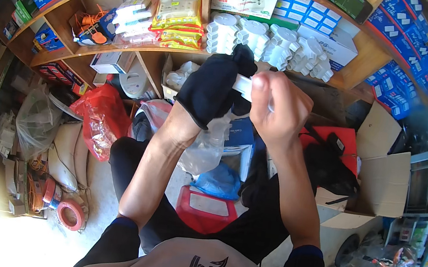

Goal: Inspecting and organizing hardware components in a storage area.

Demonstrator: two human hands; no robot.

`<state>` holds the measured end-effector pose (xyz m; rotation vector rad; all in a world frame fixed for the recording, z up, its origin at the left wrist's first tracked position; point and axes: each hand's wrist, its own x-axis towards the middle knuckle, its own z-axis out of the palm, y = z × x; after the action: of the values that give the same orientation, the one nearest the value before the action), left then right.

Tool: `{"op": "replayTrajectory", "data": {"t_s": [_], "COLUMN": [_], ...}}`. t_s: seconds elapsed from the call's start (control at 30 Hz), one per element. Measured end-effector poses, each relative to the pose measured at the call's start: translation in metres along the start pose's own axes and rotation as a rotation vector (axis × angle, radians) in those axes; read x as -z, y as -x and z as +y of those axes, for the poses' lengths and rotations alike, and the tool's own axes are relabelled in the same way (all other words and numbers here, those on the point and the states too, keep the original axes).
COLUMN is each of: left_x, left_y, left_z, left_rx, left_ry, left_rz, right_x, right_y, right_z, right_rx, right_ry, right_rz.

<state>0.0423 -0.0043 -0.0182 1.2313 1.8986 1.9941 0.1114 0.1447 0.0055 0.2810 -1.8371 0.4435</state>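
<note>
My left hand point(208, 86) wears a black knit glove and is raised in front of the shelf. Its fingers close around one end of a small white plastic piece point(243, 87). Bare and curled into a fist, my right hand point(280, 106) grips the other end, with the thumb on top. Most of the piece is hidden by the two hands, so its full shape does not show. Just behind them, stacks of white plastic conduit junction boxes point(251, 37) stand on the wooden shelf point(143, 52).
Packaged socket strips point(180, 3) and boxed electrical goods point(309, 12) fill the shelf. A red bag point(102, 119) lies left, an open cardboard box point(381, 184) right. Between my legs are a red plastic stool point(205, 217) and a blue bag point(219, 180).
</note>
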Motion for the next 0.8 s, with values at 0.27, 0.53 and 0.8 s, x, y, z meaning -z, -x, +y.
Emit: {"op": "replayTrajectory", "data": {"t_s": [0.27,0.53,0.8], "left_x": [0.036,-0.003,0.030], "left_y": [0.068,-0.004,-0.011], "left_z": [-0.026,0.012,0.012], "left_rx": [0.065,-0.057,0.193], "left_ry": [0.075,0.023,0.652], "left_rz": [-0.051,-0.096,0.109], "right_x": [0.021,0.027,0.036], "right_y": [-0.008,-0.016,-0.015], "right_z": [-0.001,0.005,0.010], "right_rx": [-1.447,0.108,-0.243], "right_ry": [-0.936,-0.031,-0.003], "right_rz": [-0.356,-0.060,0.205]}}
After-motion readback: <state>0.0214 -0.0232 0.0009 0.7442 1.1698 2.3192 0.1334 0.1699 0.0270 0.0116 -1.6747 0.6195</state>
